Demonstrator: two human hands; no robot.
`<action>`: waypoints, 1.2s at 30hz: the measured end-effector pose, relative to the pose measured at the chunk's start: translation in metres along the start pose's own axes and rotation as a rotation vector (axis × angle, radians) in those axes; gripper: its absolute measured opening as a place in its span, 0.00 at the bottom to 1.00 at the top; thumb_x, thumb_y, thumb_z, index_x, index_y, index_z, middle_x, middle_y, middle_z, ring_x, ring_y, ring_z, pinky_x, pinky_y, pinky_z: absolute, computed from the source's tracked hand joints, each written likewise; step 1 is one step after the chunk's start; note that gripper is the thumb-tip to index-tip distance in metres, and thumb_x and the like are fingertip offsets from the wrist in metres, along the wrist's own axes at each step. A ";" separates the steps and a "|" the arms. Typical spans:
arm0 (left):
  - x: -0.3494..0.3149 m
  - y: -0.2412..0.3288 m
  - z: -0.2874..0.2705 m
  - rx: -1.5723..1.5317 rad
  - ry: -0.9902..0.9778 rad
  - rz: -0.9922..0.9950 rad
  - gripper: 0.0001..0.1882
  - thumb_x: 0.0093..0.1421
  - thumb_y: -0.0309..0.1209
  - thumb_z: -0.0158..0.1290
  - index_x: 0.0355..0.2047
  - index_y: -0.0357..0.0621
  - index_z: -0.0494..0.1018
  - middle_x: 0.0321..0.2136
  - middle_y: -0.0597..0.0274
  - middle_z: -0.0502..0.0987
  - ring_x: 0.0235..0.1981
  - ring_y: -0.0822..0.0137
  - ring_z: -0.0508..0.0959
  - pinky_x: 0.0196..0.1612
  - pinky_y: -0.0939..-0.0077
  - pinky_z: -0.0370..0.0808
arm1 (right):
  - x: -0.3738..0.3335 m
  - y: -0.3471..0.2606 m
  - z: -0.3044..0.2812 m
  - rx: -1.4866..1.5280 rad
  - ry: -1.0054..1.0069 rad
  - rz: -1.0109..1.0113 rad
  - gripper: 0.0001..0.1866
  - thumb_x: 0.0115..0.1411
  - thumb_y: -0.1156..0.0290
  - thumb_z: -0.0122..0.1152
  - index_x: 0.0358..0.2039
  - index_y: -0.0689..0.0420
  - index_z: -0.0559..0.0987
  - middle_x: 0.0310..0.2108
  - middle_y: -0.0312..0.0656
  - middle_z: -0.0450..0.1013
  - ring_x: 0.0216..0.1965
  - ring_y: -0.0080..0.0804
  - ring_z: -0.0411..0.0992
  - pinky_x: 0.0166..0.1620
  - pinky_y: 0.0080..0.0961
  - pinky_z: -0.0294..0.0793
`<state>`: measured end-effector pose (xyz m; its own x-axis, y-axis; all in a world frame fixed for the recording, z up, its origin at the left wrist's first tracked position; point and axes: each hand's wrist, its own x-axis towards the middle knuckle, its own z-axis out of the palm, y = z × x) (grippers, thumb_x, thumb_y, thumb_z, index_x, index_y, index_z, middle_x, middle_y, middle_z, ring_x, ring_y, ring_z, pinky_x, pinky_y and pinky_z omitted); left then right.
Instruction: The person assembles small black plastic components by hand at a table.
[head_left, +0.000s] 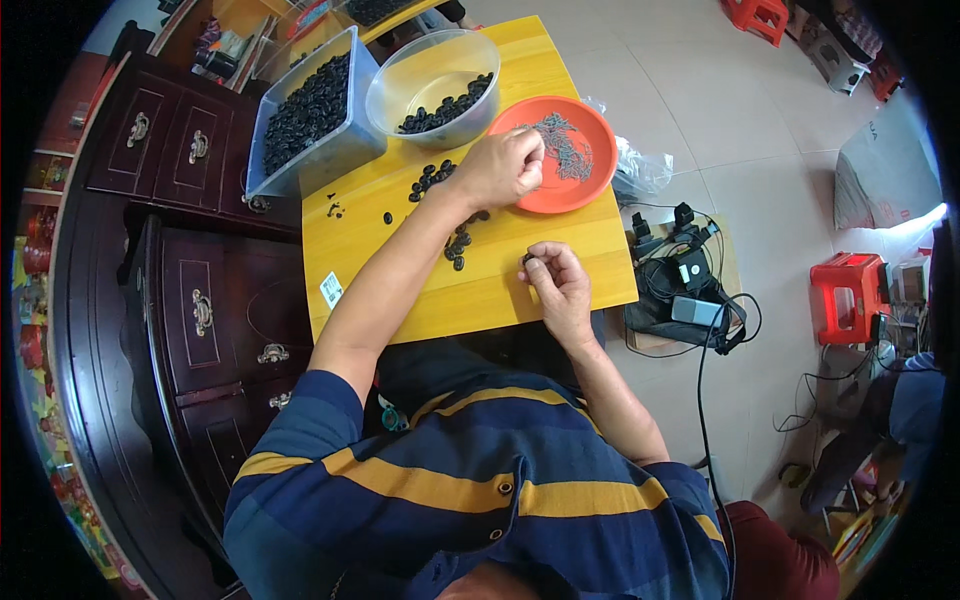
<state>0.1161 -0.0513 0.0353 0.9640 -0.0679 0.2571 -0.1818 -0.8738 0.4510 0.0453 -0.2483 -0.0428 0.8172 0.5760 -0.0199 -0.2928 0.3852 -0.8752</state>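
My left hand [505,165] reaches across to the left rim of a round orange plate [530,200]. Its fingers are closed, and whatever may be between them is hidden. In the plate lies a loose pile of thin grey metal pins [572,160]. Nearer to me, over the front right of the yellow table [400,305], my right hand [562,292] pinches a small black oval piece [528,258] between thumb and fingers. Similar loose black oval pieces [458,248] are scattered under and beside my left forearm.
A clear round tub [385,115] holds more black pieces, and a bluish rectangular bin [340,150] beside it is heaped with them. Dark wooden drawers [190,300] stand left of the table. To the right are cables and black equipment [690,270], and a red stool [845,295].
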 end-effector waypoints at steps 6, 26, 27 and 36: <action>-0.071 0.039 -0.015 -0.438 0.114 -0.334 0.03 0.55 0.22 0.52 0.30 0.39 0.69 0.22 0.65 0.74 0.22 0.76 0.74 0.27 0.79 0.72 | 0.002 -0.001 0.000 -0.015 0.009 0.001 0.08 0.66 0.79 0.53 0.45 0.61 0.73 0.36 0.35 0.72 0.35 0.20 0.72 0.42 0.18 0.74; -0.136 0.055 0.017 -0.461 0.278 -0.320 0.13 0.52 0.20 0.53 0.39 0.39 0.69 0.22 0.62 0.76 0.22 0.69 0.78 0.29 0.76 0.75 | 0.004 0.007 0.005 -0.114 0.008 -0.002 0.07 0.64 0.80 0.55 0.43 0.62 0.76 0.31 0.33 0.72 0.30 0.19 0.71 0.36 0.17 0.74; -0.136 0.055 0.017 -0.470 0.251 -0.344 0.13 0.53 0.20 0.54 0.40 0.40 0.69 0.24 0.63 0.76 0.25 0.72 0.78 0.31 0.77 0.75 | 0.004 0.008 0.004 -0.116 0.005 -0.002 0.07 0.64 0.80 0.55 0.43 0.62 0.76 0.31 0.33 0.72 0.30 0.19 0.71 0.36 0.17 0.74; -0.135 0.057 0.018 -0.455 0.226 -0.365 0.13 0.54 0.21 0.55 0.40 0.41 0.69 0.26 0.63 0.77 0.27 0.74 0.79 0.32 0.78 0.75 | 0.004 0.009 0.003 -0.133 0.009 -0.006 0.07 0.63 0.80 0.55 0.42 0.62 0.76 0.31 0.34 0.73 0.29 0.19 0.71 0.35 0.16 0.72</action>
<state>-0.0209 -0.1006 0.0110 0.9239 0.3428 0.1698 0.0387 -0.5253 0.8501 0.0445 -0.2398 -0.0490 0.8233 0.5673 -0.0181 -0.2196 0.2890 -0.9318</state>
